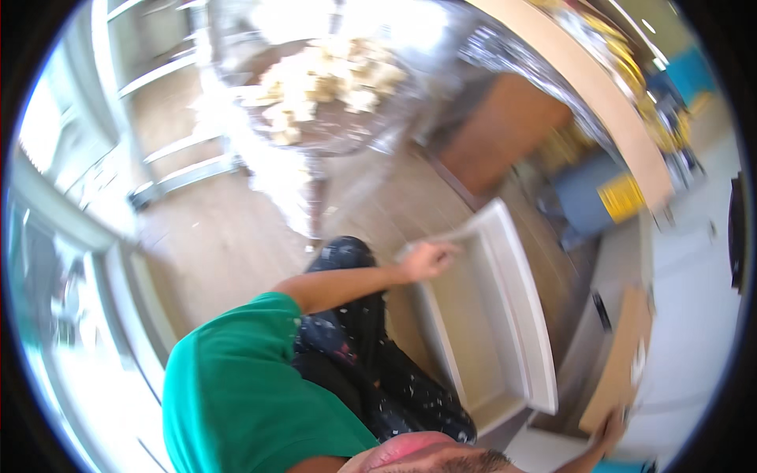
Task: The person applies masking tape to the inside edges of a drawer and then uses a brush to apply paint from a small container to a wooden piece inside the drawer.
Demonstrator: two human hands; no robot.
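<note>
A pale, shallow drawer (481,315) sits tilted on the floor beside my bent knees, its open side up. My left hand (430,262) is closed at the drawer's far left corner, gripping its rim; the fingers are slightly blurred. Over at the lower right, my right hand (609,433) reaches to the near end of a light brown board (619,363). Its fingers curl at the board's edge, partly hidden.
A plastic-covered round table (315,138) bears a heap of cream-coloured pieces (331,79). A ladder (185,150) stands far left. Beyond the drawer are a brown box (505,134) and a grey case (591,193) with a yellow label. A long plank (599,87) crosses the upper right.
</note>
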